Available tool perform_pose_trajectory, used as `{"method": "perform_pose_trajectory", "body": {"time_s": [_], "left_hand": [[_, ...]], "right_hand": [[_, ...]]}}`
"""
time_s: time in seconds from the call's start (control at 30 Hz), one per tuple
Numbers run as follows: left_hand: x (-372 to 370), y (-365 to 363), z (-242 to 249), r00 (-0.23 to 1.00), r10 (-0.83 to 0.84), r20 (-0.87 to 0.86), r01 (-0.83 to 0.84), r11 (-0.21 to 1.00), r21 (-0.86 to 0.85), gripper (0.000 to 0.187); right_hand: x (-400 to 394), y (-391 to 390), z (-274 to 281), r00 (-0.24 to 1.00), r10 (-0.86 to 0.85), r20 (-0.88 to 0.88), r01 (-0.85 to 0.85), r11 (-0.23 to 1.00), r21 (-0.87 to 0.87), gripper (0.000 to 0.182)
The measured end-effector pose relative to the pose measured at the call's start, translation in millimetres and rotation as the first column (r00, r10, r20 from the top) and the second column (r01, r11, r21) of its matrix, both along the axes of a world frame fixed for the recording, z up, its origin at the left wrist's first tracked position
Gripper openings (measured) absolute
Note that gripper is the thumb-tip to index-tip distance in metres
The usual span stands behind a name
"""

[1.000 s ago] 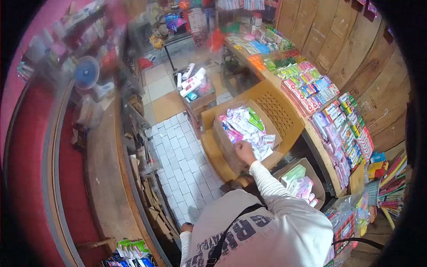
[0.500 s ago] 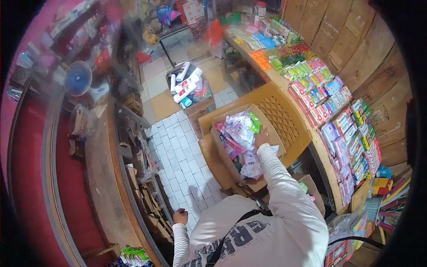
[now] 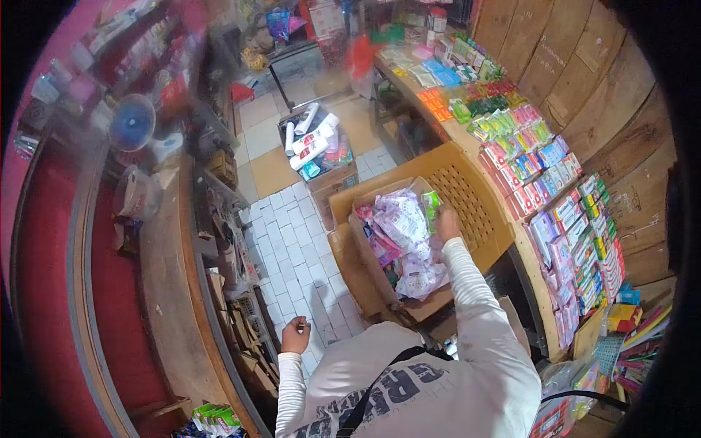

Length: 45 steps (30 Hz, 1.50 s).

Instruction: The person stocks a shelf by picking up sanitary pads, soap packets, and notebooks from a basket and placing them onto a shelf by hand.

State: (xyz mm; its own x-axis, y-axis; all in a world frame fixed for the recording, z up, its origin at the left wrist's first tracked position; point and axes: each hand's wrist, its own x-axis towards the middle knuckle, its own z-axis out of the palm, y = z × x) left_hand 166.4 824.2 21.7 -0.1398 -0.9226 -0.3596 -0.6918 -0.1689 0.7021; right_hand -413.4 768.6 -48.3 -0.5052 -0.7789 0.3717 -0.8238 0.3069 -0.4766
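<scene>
A cardboard box (image 3: 365, 259) filled with purple-white and pink packets (image 3: 403, 223) stands on a tan plastic chair (image 3: 467, 197). At the box's right edge is my right hand (image 3: 447, 223), its fingers closed on a green packet (image 3: 432, 201) that stands at the inner side of the box. Over the white tiled floor, left of the box, hangs my left hand (image 3: 296, 336), fingers curled; whether anything small is in it cannot be made out.
Rows of small packs (image 3: 522, 153) cover the wooden counter (image 3: 467, 131) on the right. Another box (image 3: 332, 179) with white bottles stands on the floor ahead. On the left are a wooden ledge (image 3: 164, 292) and a blue fan (image 3: 133, 123).
My right hand has moved right to the box's edge, and the green packet has shifted right with it. My left hand has risen slightly.
</scene>
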Motion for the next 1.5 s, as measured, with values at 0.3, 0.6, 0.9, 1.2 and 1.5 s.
{"method": "perform_pose_trajectory", "body": {"time_s": [0.3,0.6,0.9,1.2,1.5], "left_hand": [[-52.7,-38.3,65.1,0.867,-0.013,-0.499,0.073,0.992,0.101,0.044],[-70.0,-32.8,105.7,0.227,0.108,-0.968,0.189,0.97,0.153,0.056],[2.5,68.2,90.7,0.152,0.465,-0.872,-0.316,0.859,0.403,0.026],[79.6,143.3,106.6,0.152,0.445,-0.883,-0.688,0.689,0.229,0.029],[164.0,238.4,92.2,0.236,0.536,-0.811,-0.857,0.509,0.087,0.03]], "right_hand": [[59.8,-0.6,173.3,0.642,0.321,0.696,-0.485,0.874,0.044,0.016],[223.6,-38.9,252.4,-0.15,0.367,0.918,-0.971,0.12,-0.207,0.021],[367.7,-52.1,217.1,-0.376,0.088,0.923,-0.916,0.119,-0.384,0.025],[489.6,68.7,219.6,-0.062,0.519,0.852,-0.971,0.166,-0.171,0.033],[613.7,107.9,237.5,-0.142,0.602,0.786,-0.983,0.007,-0.183,0.036]]}}
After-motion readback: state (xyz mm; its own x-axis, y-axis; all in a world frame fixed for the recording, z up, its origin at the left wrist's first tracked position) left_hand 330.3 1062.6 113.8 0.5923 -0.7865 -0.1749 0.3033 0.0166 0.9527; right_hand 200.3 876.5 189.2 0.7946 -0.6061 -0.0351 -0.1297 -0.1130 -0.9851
